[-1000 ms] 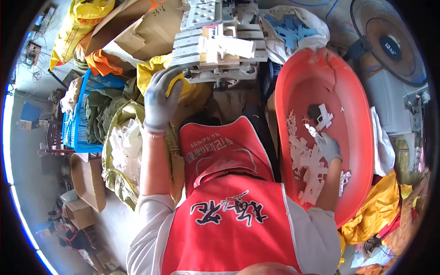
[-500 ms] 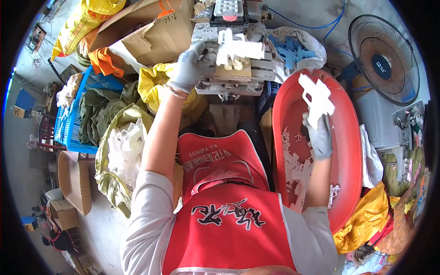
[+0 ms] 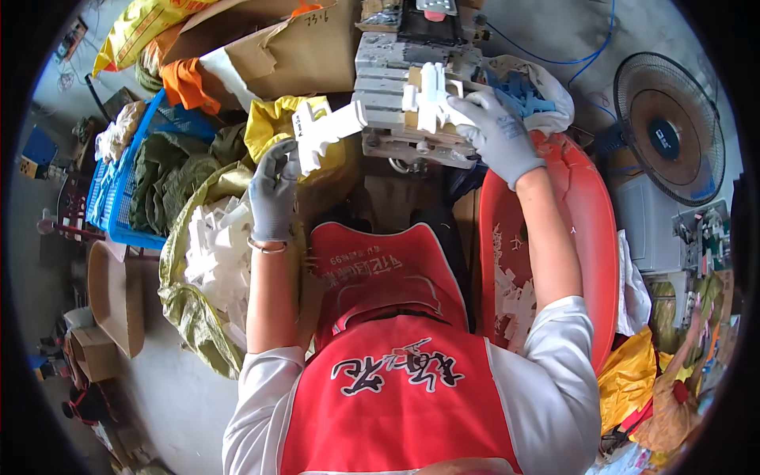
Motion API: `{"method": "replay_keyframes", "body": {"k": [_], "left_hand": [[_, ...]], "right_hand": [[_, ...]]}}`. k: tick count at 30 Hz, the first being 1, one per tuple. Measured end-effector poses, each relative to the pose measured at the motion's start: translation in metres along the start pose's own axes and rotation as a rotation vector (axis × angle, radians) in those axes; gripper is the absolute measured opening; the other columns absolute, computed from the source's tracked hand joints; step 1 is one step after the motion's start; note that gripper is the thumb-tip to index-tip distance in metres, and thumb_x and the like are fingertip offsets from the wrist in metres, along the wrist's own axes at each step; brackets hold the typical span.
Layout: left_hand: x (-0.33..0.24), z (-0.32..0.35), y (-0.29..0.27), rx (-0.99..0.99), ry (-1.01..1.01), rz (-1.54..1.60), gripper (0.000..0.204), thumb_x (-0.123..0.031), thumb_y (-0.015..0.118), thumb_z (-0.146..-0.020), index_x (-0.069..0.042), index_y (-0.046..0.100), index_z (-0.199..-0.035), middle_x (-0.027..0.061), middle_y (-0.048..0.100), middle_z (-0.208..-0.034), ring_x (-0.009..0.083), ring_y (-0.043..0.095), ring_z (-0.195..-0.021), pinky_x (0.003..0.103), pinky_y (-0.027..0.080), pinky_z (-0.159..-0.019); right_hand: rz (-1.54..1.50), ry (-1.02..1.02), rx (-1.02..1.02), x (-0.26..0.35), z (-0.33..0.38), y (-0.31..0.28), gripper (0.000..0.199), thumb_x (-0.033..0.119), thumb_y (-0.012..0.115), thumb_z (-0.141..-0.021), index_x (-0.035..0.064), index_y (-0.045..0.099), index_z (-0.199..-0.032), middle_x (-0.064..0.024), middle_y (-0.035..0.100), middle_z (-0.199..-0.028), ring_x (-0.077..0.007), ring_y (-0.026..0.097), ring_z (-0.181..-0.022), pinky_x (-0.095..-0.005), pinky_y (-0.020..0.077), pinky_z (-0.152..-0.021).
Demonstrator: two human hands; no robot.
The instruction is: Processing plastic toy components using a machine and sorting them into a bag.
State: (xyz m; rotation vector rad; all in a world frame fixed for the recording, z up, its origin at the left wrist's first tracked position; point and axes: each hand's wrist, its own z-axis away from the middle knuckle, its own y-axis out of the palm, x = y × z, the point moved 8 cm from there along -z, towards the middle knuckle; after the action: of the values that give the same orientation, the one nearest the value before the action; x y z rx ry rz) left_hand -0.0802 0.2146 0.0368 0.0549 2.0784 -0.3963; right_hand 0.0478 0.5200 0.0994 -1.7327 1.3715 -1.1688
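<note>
Two gloved hands each grip white plastic parts: left hand fingers closed on one piece, right hand clasping another at 12 o'clock above the red tub.

The machine is cut off by the top edge; its upper part is out of view. The right hand covers part of the white piece on it, so the grip cannot be judged. The left hand hides the lower end of its own white piece. The red tub is partly hidden behind the right forearm; the scraps inside are too small to tell apart. The sack conceals most of its white contents. Items at the right rim are blurred and distorted beyond identification.
</note>
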Motion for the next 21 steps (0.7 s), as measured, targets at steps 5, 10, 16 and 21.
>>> {"method": "replay_keyframes", "body": {"k": [5, 10, 16, 21], "left_hand": [[-0.013, 0.027, -0.015, -0.116, 0.064, -0.156, 0.020, -0.004, 0.060, -0.083, -0.002, 0.063, -0.103, 0.0137, 0.066, -0.103, 0.0238, 0.064, -0.096, 0.032, 0.049, -0.083], [-0.038, 0.056, -0.057, -0.161, 0.190, -0.388, 0.027, -0.002, 0.066, -0.078, -0.004, 0.062, -0.105, 0.0139, 0.062, -0.113, 0.0303, 0.059, -0.103, 0.035, 0.046, -0.088], [-0.039, 0.121, -0.163, -0.326, 0.064, -0.942, 0.034, -0.001, 0.063, -0.079, -0.008, 0.061, -0.112, 0.0128, 0.059, -0.120, 0.0307, 0.055, -0.109, 0.039, 0.043, -0.094], [-0.027, 0.126, -0.166, -0.192, 0.083, -1.044, 0.039, -0.007, 0.066, -0.079, -0.002, 0.058, -0.117, 0.0157, 0.058, -0.120, 0.0320, 0.053, -0.112, 0.041, 0.039, -0.099]], "right_hand": [[0.126, -0.162, -0.104, 0.012, 0.007, -0.008, 0.048, 0.013, 0.059, -0.084, 0.0073, 0.050, -0.131, -0.0165, 0.048, -0.131, -0.0346, 0.045, -0.120, -0.0414, 0.0339, -0.103], [-0.016, 0.062, -0.323, -0.001, 0.075, -0.022, 0.034, 0.009, 0.052, -0.091, -0.0027, 0.052, -0.123, -0.0167, 0.054, -0.126, -0.0305, 0.050, -0.118, -0.0378, 0.0373, -0.102], [-0.091, 0.285, -0.197, -0.059, 0.192, 0.032, 0.031, 0.011, 0.050, -0.093, -0.0015, 0.054, -0.121, -0.0152, 0.055, -0.125, -0.0283, 0.053, -0.115, -0.0378, 0.0404, -0.099], [-0.068, 0.519, -0.251, -0.110, 0.303, 0.045, 0.029, 0.009, 0.049, -0.093, -0.0010, 0.056, -0.119, -0.0149, 0.058, -0.121, -0.0277, 0.054, -0.114, -0.0370, 0.0399, -0.099]]}}
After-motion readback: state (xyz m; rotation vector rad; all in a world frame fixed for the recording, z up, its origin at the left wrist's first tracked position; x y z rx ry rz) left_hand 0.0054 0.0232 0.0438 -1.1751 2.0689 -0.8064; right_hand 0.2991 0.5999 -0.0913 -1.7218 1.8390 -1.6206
